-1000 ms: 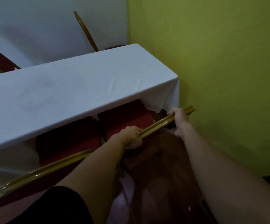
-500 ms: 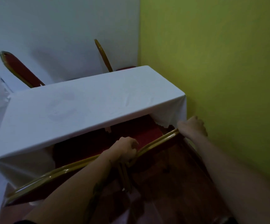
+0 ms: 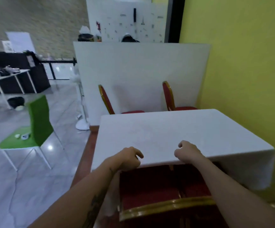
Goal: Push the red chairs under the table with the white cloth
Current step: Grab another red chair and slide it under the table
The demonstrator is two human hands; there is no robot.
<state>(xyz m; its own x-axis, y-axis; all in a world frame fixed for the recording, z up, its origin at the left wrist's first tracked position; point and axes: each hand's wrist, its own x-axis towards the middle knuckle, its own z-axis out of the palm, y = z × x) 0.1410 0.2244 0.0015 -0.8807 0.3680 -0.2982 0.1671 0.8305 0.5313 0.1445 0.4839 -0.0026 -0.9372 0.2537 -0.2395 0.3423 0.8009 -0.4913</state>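
Observation:
The table with the white cloth [image 3: 174, 132] stands against the yellow wall. Below me a red chair with a gold frame [image 3: 163, 206] sits with its seat under the table's near edge, its backrest top just below my arms. My left hand [image 3: 130, 157] and my right hand [image 3: 188, 152] hover over the near table edge, fingers loosely curled, holding nothing. Two more red chairs [image 3: 105, 100] [image 3: 169, 96] stand at the far side, seats partly under the table, backs toward a white partition.
A green chair [image 3: 38, 122] with small items on its seat stands on the tiled floor at left. A white standing fan [image 3: 82, 112] is near the table's far left corner. The yellow wall [image 3: 240, 79] bounds the right. Desks and clutter lie far left.
Both hands let go of the near chair's gold backrest and rose over the table edge. The view lifted from the chair to the room beyond.

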